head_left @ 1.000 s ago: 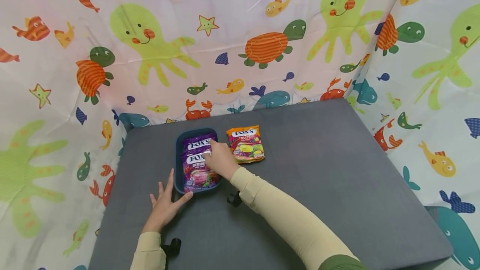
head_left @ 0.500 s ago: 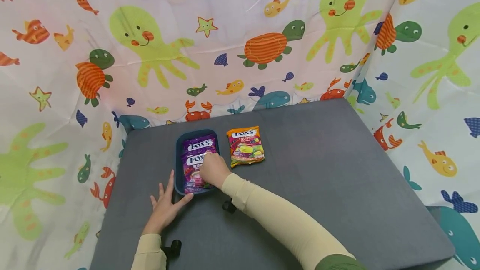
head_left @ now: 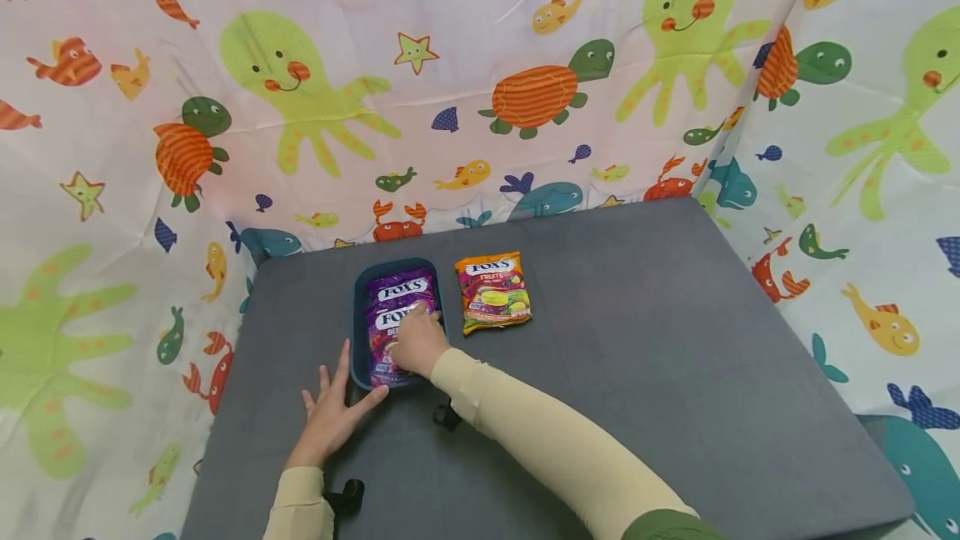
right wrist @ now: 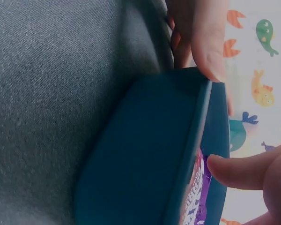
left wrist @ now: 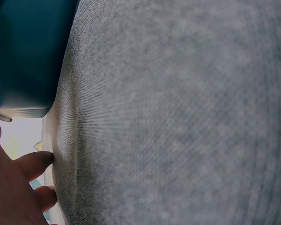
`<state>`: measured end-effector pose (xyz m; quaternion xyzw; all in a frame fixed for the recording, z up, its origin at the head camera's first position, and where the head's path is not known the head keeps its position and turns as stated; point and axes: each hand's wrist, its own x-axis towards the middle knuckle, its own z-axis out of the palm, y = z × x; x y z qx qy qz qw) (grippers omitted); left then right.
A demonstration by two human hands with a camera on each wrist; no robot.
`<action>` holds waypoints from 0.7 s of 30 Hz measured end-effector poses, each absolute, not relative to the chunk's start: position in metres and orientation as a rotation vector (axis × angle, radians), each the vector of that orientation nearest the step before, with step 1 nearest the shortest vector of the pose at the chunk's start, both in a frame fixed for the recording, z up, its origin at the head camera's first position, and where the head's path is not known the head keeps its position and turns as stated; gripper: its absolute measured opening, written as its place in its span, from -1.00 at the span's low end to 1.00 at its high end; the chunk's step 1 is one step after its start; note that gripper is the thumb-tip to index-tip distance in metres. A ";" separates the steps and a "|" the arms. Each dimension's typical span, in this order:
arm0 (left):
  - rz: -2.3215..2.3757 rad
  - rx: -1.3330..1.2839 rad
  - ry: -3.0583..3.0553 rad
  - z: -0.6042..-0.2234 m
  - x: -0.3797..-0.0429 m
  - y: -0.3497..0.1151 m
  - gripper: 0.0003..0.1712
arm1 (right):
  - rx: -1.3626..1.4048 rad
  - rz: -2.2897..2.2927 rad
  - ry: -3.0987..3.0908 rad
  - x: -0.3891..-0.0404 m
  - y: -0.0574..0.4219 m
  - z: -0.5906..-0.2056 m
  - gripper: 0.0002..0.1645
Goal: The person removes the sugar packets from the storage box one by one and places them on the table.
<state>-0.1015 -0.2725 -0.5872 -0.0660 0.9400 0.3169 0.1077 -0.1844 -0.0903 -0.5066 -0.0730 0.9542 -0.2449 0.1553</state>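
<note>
A dark blue tray (head_left: 357, 315) holds two purple candy packets, the rear one (head_left: 400, 286) partly covered by the front berries packet (head_left: 380, 344). My right hand (head_left: 422, 342) is over the front packet inside the tray, covering its right side. In the right wrist view, the straight right thumb (right wrist: 239, 171) touches that packet (right wrist: 196, 187). My left hand (head_left: 330, 417) steadies the tray's near-left corner, with thumb and index finger spread along the rim and the other fingers extended. The right fingertips are partly hidden.
Just right of the tray, an orange fruit candy packet (head_left: 493, 294) lies flat on the grey table (head_left: 637, 340). Cloth printed with sea animals (head_left: 337, 65) hangs behind and on both sides.
My right hand has moved from the upper right of the front packet down and left over it. The left hand and tray stay nearly in place.
</note>
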 end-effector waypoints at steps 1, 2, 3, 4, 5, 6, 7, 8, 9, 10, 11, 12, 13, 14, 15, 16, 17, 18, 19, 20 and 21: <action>0.933 -0.195 2.764 -0.588 -0.102 -0.272 0.13 | -0.186 -0.713 2.729 -0.184 -0.091 -0.507 -0.01; 0.936 -0.197 2.760 -0.588 -0.102 -0.272 0.13 | -0.153 -0.740 2.722 -0.184 -0.091 -0.508 0.05; 0.936 -0.201 2.755 -0.588 -0.102 -0.272 0.13 | -0.119 -0.773 2.718 -0.184 -0.092 -0.508 0.09; 0.938 -0.204 2.753 -0.588 -0.102 -0.272 0.12 | -0.093 -0.797 2.712 -0.183 -0.092 -0.509 0.11; 0.937 -0.207 2.753 -0.588 -0.102 -0.272 0.12 | -0.070 -0.821 2.704 -0.183 -0.092 -0.509 0.13; 0.938 -0.213 2.751 -0.589 -0.102 -0.273 0.12 | -0.048 -0.844 2.698 -0.183 -0.092 -0.508 0.14; 0.936 -0.215 2.752 -0.589 -0.103 -0.272 0.12 | -0.022 -0.868 2.696 -0.183 -0.091 -0.508 0.16; 0.936 -0.217 2.751 -0.589 -0.103 -0.272 0.12 | -0.006 -0.885 2.699 -0.183 -0.091 -0.507 0.15; 0.932 -0.218 2.752 -0.589 -0.103 -0.272 0.12 | 0.013 -0.912 2.699 -0.184 -0.090 -0.506 0.14; 0.930 -0.220 2.751 -0.589 -0.103 -0.272 0.13 | 0.026 -0.934 2.699 -0.184 -0.089 -0.504 0.13; 0.930 -0.221 2.750 -0.589 -0.103 -0.272 0.13 | 0.034 -0.957 2.703 -0.184 -0.088 -0.503 0.11; 0.933 -0.220 2.751 -0.589 -0.103 -0.272 0.13 | 0.040 -0.987 2.707 -0.185 -0.086 -0.502 0.09; 0.931 -0.216 2.754 -0.589 -0.103 -0.272 0.14 | 0.039 -1.014 2.712 -0.185 -0.085 -0.501 0.03; 0.930 -0.210 2.759 -0.589 -0.103 -0.272 0.14 | 0.040 -1.042 2.708 -0.185 -0.084 -0.500 -0.05; 0.927 -0.204 2.764 -0.589 -0.102 -0.272 0.14 | 0.036 -1.077 2.698 -0.185 -0.082 -0.499 -0.19; 0.925 -0.201 2.768 -0.589 -0.102 -0.272 0.15 | 0.027 -1.096 2.695 -0.185 -0.080 -0.498 -0.34; 0.921 -0.194 2.774 -0.589 -0.102 -0.272 0.15 | 0.026 -1.123 2.685 -0.186 -0.079 -0.498 -0.48; 0.917 -0.192 2.779 -0.589 -0.102 -0.272 0.15 | 0.028 -1.161 2.666 -0.186 -0.077 -0.497 -0.60; 0.911 -0.190 2.780 -0.589 -0.102 -0.272 0.16 | 0.035 -1.179 2.653 -0.187 -0.076 -0.496 -0.70; 0.910 -0.191 2.780 -0.588 -0.102 -0.272 0.16 | 0.048 -1.199 2.635 -0.187 -0.074 -0.496 -0.73; 0.906 -0.191 2.778 -0.588 -0.102 -0.272 0.16 | 0.057 -1.215 2.619 -0.188 -0.073 -0.497 -0.75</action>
